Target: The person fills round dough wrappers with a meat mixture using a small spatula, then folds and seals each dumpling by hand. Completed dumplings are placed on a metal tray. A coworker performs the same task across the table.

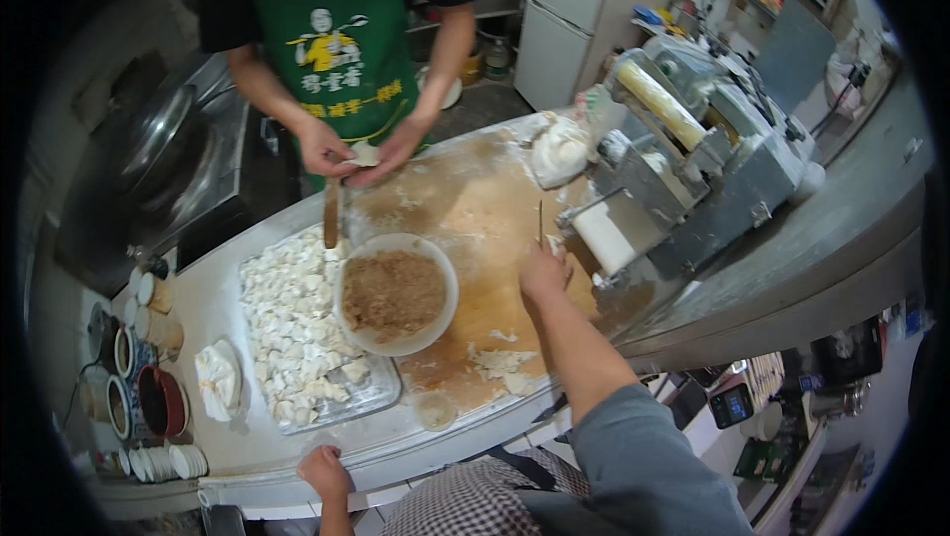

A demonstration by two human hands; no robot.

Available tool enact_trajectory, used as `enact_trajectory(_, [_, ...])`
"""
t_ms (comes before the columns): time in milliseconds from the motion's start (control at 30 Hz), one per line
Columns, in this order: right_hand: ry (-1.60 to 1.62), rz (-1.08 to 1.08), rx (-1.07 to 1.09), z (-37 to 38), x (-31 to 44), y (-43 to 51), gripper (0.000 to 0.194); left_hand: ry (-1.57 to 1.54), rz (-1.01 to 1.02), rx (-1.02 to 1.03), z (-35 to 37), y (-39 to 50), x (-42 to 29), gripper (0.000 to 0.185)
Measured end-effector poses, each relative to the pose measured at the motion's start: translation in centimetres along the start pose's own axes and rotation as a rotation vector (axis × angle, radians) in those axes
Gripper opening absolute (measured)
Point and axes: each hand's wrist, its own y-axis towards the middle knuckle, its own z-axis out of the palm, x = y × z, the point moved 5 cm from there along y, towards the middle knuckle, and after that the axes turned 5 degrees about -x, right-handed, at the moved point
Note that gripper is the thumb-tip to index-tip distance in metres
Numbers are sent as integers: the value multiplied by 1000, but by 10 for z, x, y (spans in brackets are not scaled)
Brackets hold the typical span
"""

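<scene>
My right hand is low over the floured wooden board, beside the pasta-type dough roller machine. Its fingers are closed on a thin dark stick-like tool, which points away from me. A whitish bit, perhaps dough, shows by the fingers. My left hand is curled at the table's front edge, with nothing seen in it. Between the hands and the far side stands a white bowl of brown minced filling. Left of it, a metal tray carries many floured dumplings. Dough scraps lie near the front edge.
Across the table a person in a green apron holds a dough wrapper. A wooden spatula is near the bowl. The dough machine fills the right side. Jars and stacked small dishes stand at left.
</scene>
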Motion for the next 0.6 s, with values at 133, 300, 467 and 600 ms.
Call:
enact_trajectory(133, [-9, -66, -96, 11, 4, 6, 43, 7, -6, 4, 0, -1, 3, 31])
enact_trajectory(300, [141, -369, -191, 9, 24, -55, 36, -1, 7, -17, -1, 0, 2, 31])
enact_trajectory(467, [587, -400, -56, -7, 25, -97, 27, 37, 30, 32, 1, -1, 9, 31])
enact_trajectory(600, [374, -234, -162, -15, 17, -97, 25, 89, 72, 32, 0, 1, 10, 33])
